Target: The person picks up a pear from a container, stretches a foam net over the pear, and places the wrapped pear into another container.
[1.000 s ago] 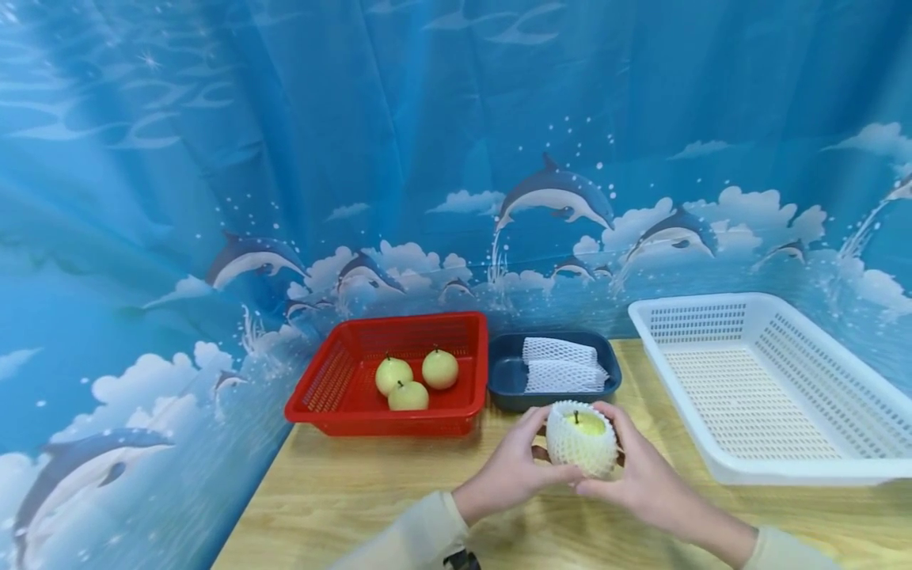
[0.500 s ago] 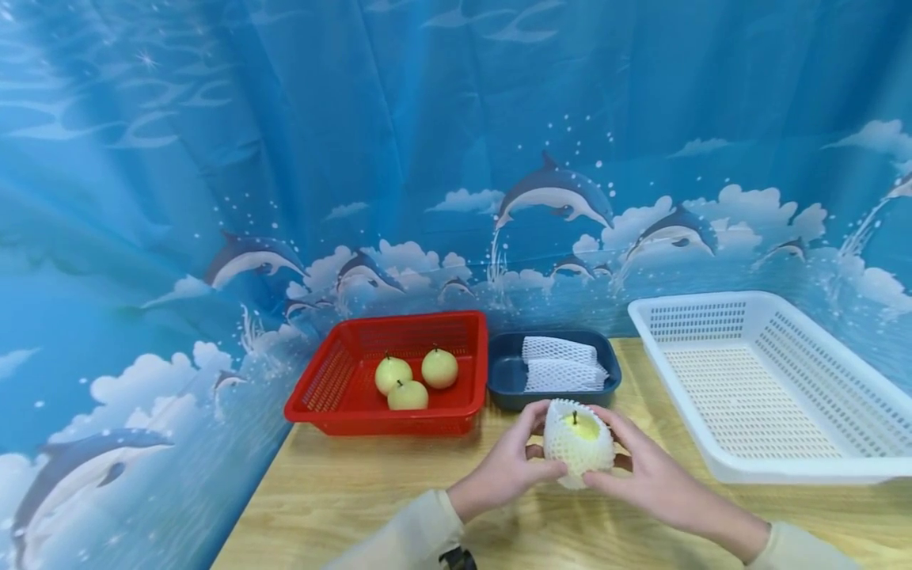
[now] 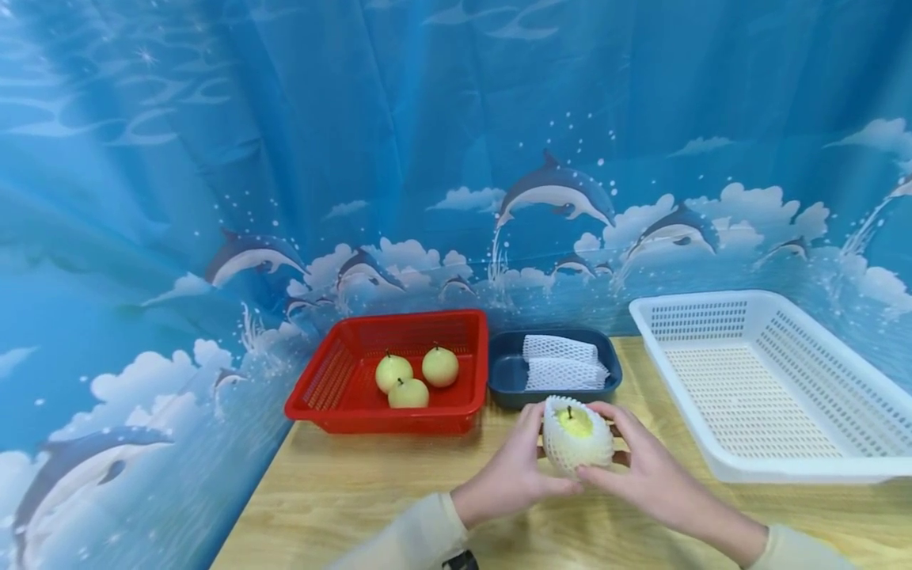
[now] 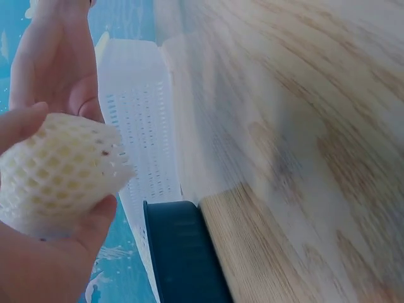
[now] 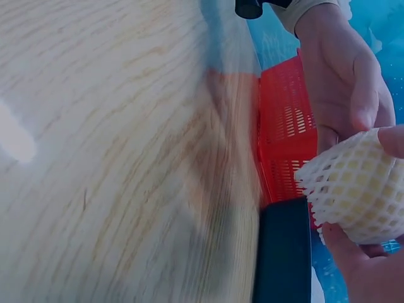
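Observation:
A yellow-green pear (image 3: 575, 423) in a white foam net sleeve (image 3: 579, 453) is held above the front of the table, its dark stem showing through the sleeve's open top. My left hand (image 3: 507, 473) grips it from the left, fingers along the far side. From the right, my right hand (image 3: 644, 471) holds the sleeved pear, thumb on the near side. In the left wrist view the netting (image 4: 60, 170) bulges round the fruit between both hands. A loose edge of the net (image 5: 315, 180) sticks out past the pear in the right wrist view.
A red basket (image 3: 385, 416) with three bare pears (image 3: 439, 368) stands at the back left. Beside it, a dark blue tray (image 3: 507, 372) holds white foam net sleeves (image 3: 563, 372). The large white basket (image 3: 748, 471) is on the right; a dolphin-print curtain (image 3: 427, 158) hangs behind.
Both hands keep hold of the sleeved pear. It has tilted and shifted slightly left and up, while the thumbs have changed place on its near side. The baskets and tray stay put.

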`<move>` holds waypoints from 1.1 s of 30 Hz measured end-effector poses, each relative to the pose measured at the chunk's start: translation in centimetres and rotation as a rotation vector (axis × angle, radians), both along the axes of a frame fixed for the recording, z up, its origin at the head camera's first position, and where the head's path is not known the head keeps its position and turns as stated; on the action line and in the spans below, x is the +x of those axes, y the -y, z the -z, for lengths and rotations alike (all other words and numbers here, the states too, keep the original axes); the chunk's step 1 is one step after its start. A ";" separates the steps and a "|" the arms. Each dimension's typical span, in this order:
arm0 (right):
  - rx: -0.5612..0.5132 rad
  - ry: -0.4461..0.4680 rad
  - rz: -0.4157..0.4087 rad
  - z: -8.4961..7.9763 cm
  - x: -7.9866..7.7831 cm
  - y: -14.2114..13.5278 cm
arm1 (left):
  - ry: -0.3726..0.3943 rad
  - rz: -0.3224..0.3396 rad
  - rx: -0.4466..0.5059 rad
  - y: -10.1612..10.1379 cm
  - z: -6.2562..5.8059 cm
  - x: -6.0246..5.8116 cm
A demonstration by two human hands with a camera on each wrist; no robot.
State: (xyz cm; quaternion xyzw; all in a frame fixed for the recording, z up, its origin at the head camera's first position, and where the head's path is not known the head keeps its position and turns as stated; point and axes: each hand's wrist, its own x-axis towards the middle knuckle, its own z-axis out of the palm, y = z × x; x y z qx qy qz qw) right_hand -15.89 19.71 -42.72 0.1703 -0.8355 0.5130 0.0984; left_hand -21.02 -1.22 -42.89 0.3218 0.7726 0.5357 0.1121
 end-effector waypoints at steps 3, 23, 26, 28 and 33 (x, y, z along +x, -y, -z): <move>0.010 0.004 0.019 0.0 0.0 0.2 | -0.015 -0.041 -0.035 -0.2 -0.1 -0.1; 0.107 -0.007 -0.090 -0.8 -0.6 -1.2 | -0.084 -0.002 -0.035 0.5 -0.2 -0.7; 0.120 0.016 -0.119 -0.8 -0.6 -1.3 | -0.092 0.029 -0.041 0.6 -0.3 -0.7; 0.117 0.023 -0.152 -0.8 -0.6 -1.3 | -0.094 0.051 -0.038 0.7 -0.3 -0.6; 0.107 0.008 -0.188 -0.5 -0.5 -1.0 | -0.078 0.087 -0.019 0.8 -0.3 -0.6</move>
